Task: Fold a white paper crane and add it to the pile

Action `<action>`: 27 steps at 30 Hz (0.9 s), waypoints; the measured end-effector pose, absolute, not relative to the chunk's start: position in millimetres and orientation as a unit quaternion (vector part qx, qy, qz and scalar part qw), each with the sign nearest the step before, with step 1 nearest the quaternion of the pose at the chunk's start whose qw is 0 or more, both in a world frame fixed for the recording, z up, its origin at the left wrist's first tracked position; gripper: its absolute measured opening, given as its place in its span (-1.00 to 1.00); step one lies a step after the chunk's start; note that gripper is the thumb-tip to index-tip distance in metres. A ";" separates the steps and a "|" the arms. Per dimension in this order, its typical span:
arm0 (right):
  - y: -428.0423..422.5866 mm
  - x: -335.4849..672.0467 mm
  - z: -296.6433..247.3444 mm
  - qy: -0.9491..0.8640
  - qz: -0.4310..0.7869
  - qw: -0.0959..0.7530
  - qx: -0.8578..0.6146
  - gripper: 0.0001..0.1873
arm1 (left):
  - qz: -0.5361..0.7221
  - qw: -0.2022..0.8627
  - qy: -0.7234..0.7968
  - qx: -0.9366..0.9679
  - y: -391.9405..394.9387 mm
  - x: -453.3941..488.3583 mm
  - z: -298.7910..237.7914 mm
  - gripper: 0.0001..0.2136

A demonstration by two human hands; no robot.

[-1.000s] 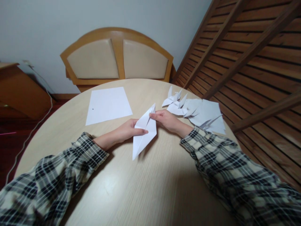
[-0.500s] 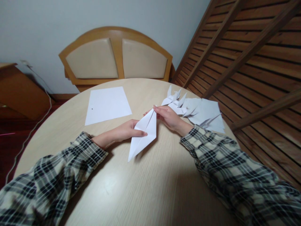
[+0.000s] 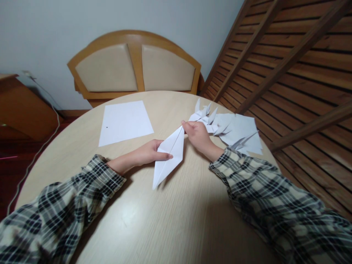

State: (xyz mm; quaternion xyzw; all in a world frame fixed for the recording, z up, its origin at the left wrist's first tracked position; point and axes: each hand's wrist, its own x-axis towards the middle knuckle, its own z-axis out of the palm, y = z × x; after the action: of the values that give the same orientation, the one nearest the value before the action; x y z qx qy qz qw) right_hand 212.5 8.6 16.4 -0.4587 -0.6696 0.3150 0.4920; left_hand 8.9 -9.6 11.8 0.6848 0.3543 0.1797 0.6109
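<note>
A white folded paper kite shape [image 3: 168,158] lies in the middle of the round wooden table [image 3: 176,220], its long point toward me. My left hand [image 3: 148,151] pinches its left flap, thumb on top. My right hand [image 3: 197,135] is closed on the far tip, pinching it just above the table. Both arms wear plaid sleeves.
A flat white sheet [image 3: 125,122] lies at the far left of the table. Several folded paper cranes and loose sheets [image 3: 229,130] are piled at the right. A wooden chair [image 3: 134,68] stands behind the table, slatted wood [image 3: 288,62] to the right, a cable [image 3: 33,154] at left.
My right hand has slid up along the upper edge to the far tip of the folded paper and closed on it. The left hand has stayed put.
</note>
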 end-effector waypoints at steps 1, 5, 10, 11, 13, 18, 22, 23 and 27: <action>7.4 212.1 17.1 -0.677 0.281 0.494 -0.467 -0.46 | 0.180 0.612 0.355 0.683 -9.4 8.9 11.8 -0.69; 7.9 211.7 21.1 -0.665 0.216 0.537 -0.472 -0.43 | 0.177 0.621 0.353 0.676 -10.4 8.3 10.8 -0.72; 13.0 213.9 21.6 -0.603 0.278 0.594 -0.455 -0.50 | 0.271 0.644 0.360 0.618 -13.2 11.2 4.3 -0.74; 12.5 213.7 20.1 -0.597 0.312 0.591 -0.444 -0.50 | 0.301 0.642 0.361 0.606 -12.8 12.0 2.4 -0.73; 9.6 211.9 16.3 -0.605 0.383 0.549 -0.430 -0.52 | 0.357 0.625 0.363 0.592 -11.0 13.1 -1.1 -0.73; -0.9 202.9 5.7 -0.632 0.515 0.436 -0.381 -0.57 | 0.454 0.583 0.365 0.567 -4.6 13.3 -4.2 -0.75; -4.4 196.0 -0.4 -0.643 0.510 0.443 -0.361 -0.68 | 0.453 0.552 0.383 0.586 -3.3 12.7 -3.6 -0.74; -4.5 194.7 -1.7 -0.641 0.497 0.459 -0.362 -0.69 | 0.450 0.543 0.390 0.593 -3.4 12.6 -3.5 -0.74; -3.5 191.1 -6.9 -0.613 0.502 0.483 -0.373 -0.73 | 0.446 0.522 0.403 0.605 -3.9 12.7 -3.7 -0.71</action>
State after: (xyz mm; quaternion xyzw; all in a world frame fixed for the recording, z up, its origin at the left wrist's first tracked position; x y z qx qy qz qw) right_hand 191.1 -3.5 -6.9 -0.3731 -0.6130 0.5016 0.4832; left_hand 12.7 -3.9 -3.7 0.6050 0.4026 0.4461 0.5224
